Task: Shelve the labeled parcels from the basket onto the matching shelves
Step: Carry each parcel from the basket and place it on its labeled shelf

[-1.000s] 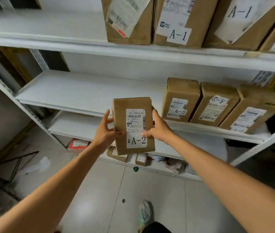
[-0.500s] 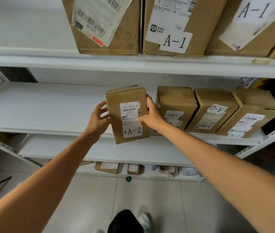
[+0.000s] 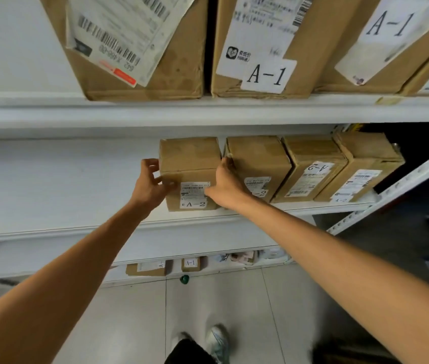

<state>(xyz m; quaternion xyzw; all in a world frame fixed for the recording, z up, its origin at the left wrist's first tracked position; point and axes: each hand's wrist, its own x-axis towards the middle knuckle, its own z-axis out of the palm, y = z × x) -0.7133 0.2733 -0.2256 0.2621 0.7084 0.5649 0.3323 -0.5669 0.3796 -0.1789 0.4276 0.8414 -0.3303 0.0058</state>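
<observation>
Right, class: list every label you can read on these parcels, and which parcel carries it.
"A-2": held parcel
"A-1": middle top-shelf box
"A-1": right top-shelf box
"A-2", upside down: third middle-shelf box
"A-1": small bottom-shelf box
Barcode print everywhere: too blurred to read.

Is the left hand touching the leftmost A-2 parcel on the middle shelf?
Touching. In the head view the left hand lays its thumb on the front of the A-2 parcel.

Left hand point(image 3: 150, 189) and right hand point(image 3: 225, 189) are gripping an upright parcel point(image 3: 189, 164) on the middle shelf point(image 3: 58, 185). It is standing just beside three boxes point(image 3: 260, 158).
</observation>
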